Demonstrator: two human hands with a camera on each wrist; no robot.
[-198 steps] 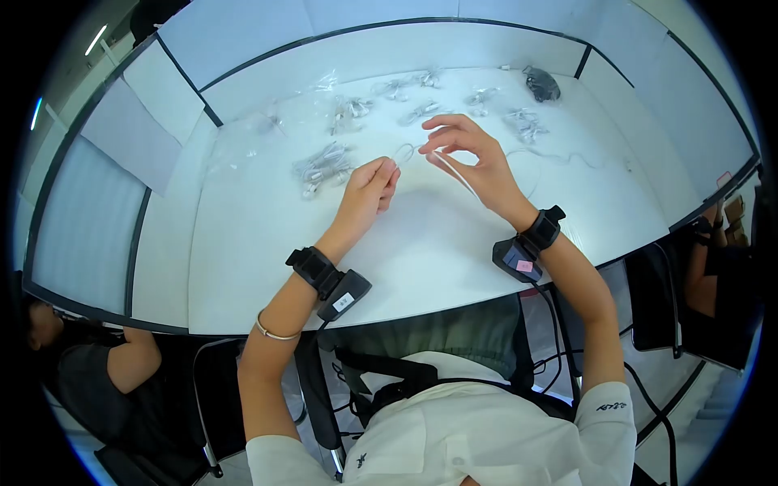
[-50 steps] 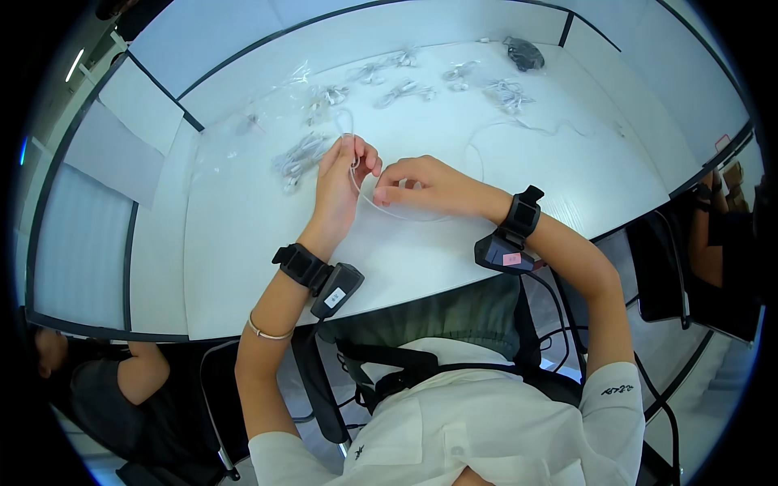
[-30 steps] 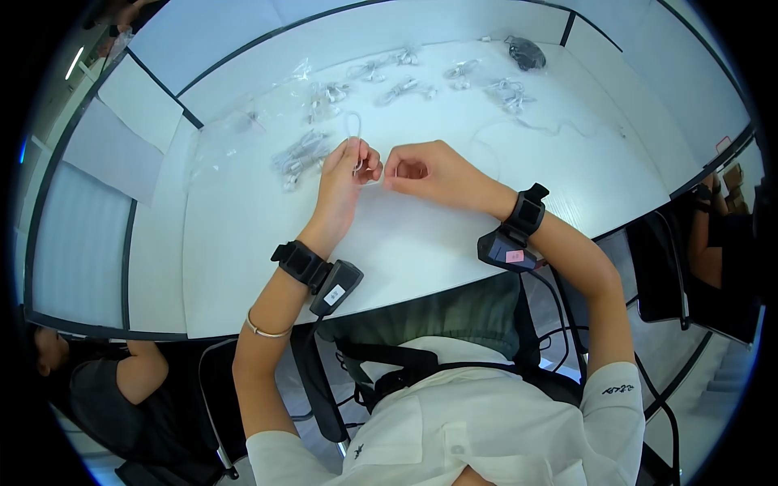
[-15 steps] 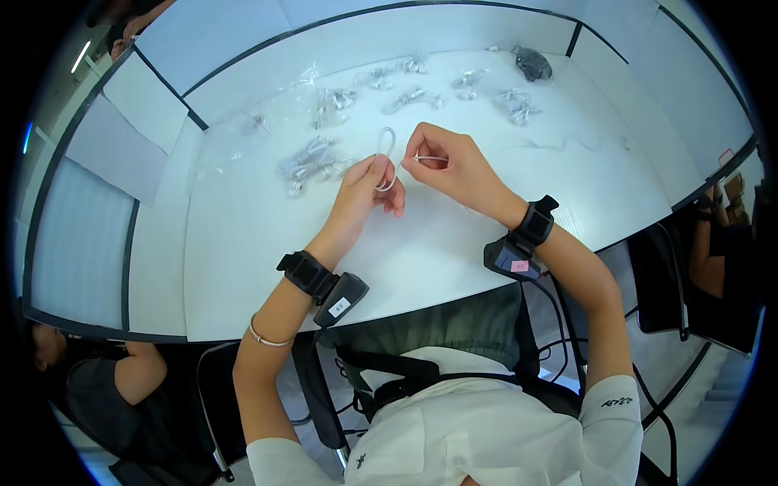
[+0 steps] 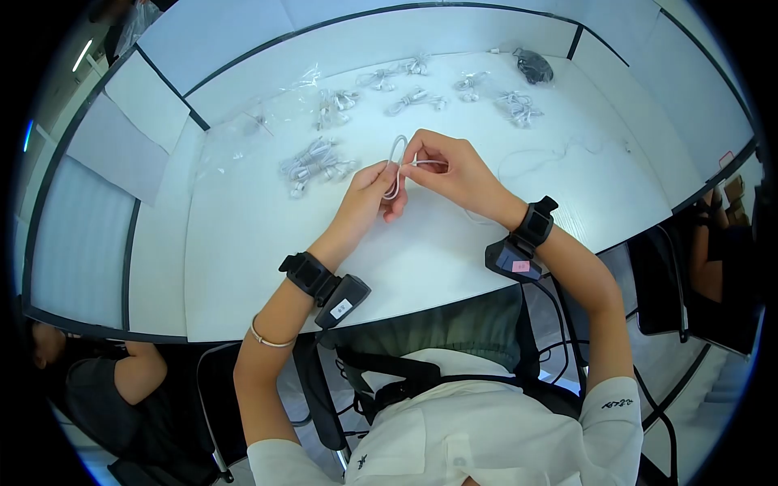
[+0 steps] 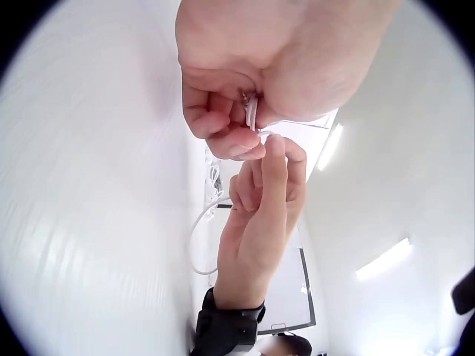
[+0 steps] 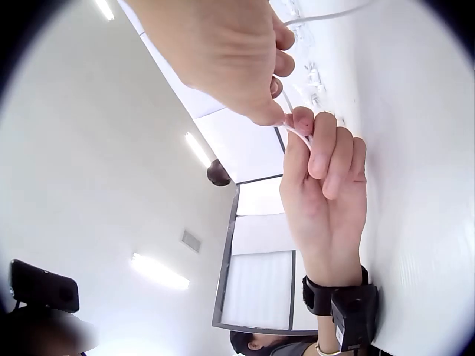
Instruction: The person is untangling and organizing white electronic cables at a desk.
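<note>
My left hand (image 5: 369, 188) grips a small coil of thin white cable (image 5: 396, 147), thumb laid over the loops above the table. Close against it, my right hand (image 5: 455, 168) pinches the same cable between thumb and fingertips. In the left wrist view the left fingers (image 6: 236, 141) curl round the gathered strands, partly hiding them, and the right thumb touches the cable there. The right wrist view shows a strand (image 7: 299, 136) running between both hands. The cable's loose length (image 5: 519, 158) trails over the table to the right.
Several bundled white cables, some in clear bags, lie across the back; the nearest bundle (image 5: 312, 164) is left of my hands. A black bundle (image 5: 534, 66) sits at the back right. Low partitions (image 5: 389, 40) enclose the white table (image 5: 267, 259). Other people sit at both sides.
From reaching apart earlier, my hands have come together. The cable now forms a small coil in my left hand, and the right hand has moved in against it during the last half second.
</note>
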